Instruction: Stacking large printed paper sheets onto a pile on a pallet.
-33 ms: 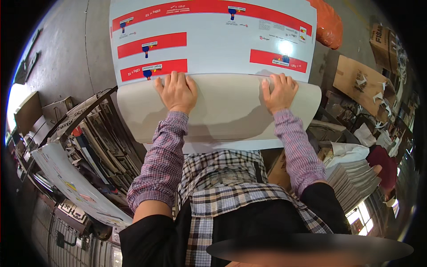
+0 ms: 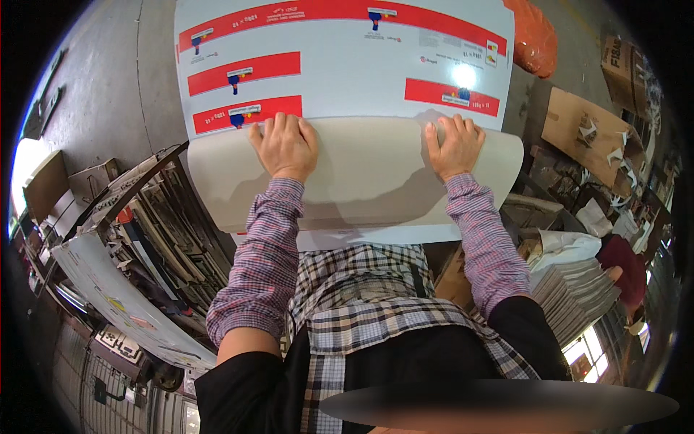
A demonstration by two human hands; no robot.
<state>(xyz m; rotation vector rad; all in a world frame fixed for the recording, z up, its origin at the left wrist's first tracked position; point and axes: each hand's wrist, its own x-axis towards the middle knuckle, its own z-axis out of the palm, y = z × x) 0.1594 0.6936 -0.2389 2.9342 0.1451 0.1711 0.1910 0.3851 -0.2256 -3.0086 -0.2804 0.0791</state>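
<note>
A large glossy cardboard sheet, white with red printed bands (image 2: 354, 72), lies in front of me. The near part of a sheet is curled over away from me, baring its plain grey-beige back (image 2: 361, 155). My left hand (image 2: 287, 147) lies on this curled part left of the middle, fingers bent at its far edge and thumb apart. On the right, my right hand (image 2: 455, 147) holds the same edge, fingertips bent over it. The undersides of both hands are hidden. A strip of white sheet (image 2: 376, 236) shows beneath the curl, close to my checked apron.
To the left stands a rack of upright boards (image 2: 166, 231), with a white printed panel (image 2: 123, 296) beside it. At right are an opened cardboard box (image 2: 585, 137), a stack of grey sheets (image 2: 571, 296) and paper scraps. An orange bag (image 2: 533, 40) lies beyond the sheet's far right corner.
The sheet and my left hand have shifted very slightly left and up in the picture. Both hands keep their places on the curled edge.
</note>
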